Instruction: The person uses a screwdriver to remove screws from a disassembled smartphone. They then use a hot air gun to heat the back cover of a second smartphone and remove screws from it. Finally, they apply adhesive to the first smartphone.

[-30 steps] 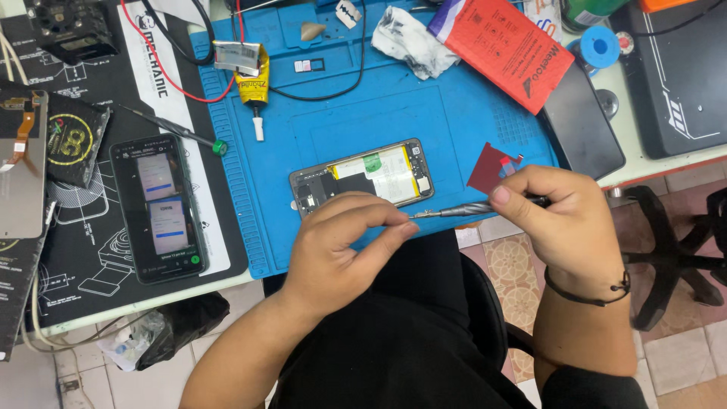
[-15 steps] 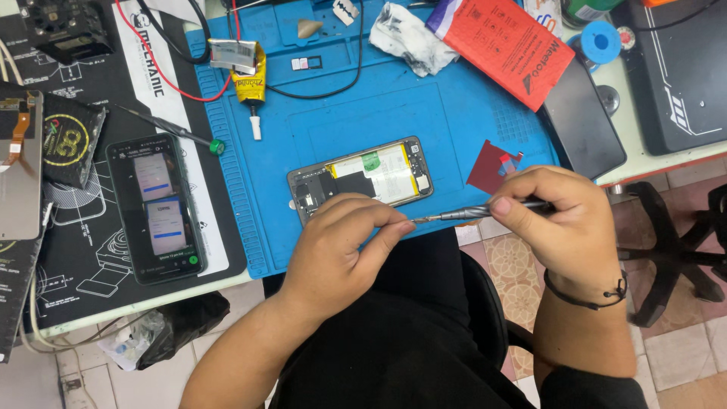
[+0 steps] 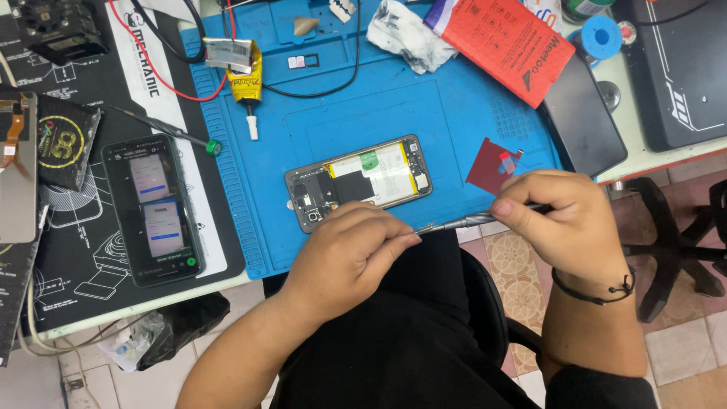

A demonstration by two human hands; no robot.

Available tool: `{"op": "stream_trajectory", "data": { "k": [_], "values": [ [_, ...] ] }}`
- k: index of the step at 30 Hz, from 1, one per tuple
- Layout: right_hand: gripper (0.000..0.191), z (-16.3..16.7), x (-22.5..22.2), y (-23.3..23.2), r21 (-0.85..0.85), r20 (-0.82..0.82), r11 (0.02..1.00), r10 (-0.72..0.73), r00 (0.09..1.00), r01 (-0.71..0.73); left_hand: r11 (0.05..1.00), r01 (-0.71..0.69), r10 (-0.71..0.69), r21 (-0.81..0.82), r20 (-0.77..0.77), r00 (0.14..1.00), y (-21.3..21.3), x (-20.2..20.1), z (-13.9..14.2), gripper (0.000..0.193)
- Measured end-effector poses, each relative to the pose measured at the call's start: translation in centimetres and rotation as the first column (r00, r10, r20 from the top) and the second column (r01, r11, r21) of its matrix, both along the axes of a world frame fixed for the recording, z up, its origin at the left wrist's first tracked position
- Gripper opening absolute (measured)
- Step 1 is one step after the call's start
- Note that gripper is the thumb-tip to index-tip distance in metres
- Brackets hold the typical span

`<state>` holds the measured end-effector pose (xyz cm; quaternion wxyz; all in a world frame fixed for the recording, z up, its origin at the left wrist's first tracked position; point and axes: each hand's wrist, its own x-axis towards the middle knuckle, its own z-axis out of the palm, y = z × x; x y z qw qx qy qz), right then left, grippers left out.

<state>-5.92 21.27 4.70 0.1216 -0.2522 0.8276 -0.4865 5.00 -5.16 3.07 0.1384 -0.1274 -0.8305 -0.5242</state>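
Note:
An opened phone (image 3: 357,182) with its back cover off lies on the blue work mat (image 3: 394,106), showing its battery and boards. My left hand (image 3: 344,254) is just below the phone, fingers pinched around the tip of a thin metal screwdriver (image 3: 463,220). My right hand (image 3: 564,220) grips the handle end of that screwdriver, to the right of the phone and off the table's front edge. The tool lies roughly level between both hands.
A lit phone (image 3: 155,208) and a green-capped screwdriver (image 3: 163,129) lie on the black mat at left. A yellow glue tube (image 3: 246,83), a crumpled cloth (image 3: 409,34), a red packet (image 3: 503,42), a dark red film piece (image 3: 492,165) and a black slab (image 3: 583,113) lie around.
Both hands stay on the screwdriver with almost no shift; the phone has not moved.

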Motion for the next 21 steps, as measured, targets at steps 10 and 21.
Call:
{"op": "stream_trajectory", "data": {
  "k": [10,21],
  "values": [
    [0.013,2.6,1.1,0.5,0.030,-0.116,0.999,-0.022,0.993,0.026,0.997,-0.057,0.056,-0.046,-0.021,0.998,0.9,-0.1,-0.2,0.014],
    [0.014,1.0,1.8,0.3,-0.199,-0.032,0.980,0.019,0.999,-0.025,0.972,0.018,-0.026,0.236,0.030,0.999,0.6,0.5,0.2,0.012]
  ]
}}
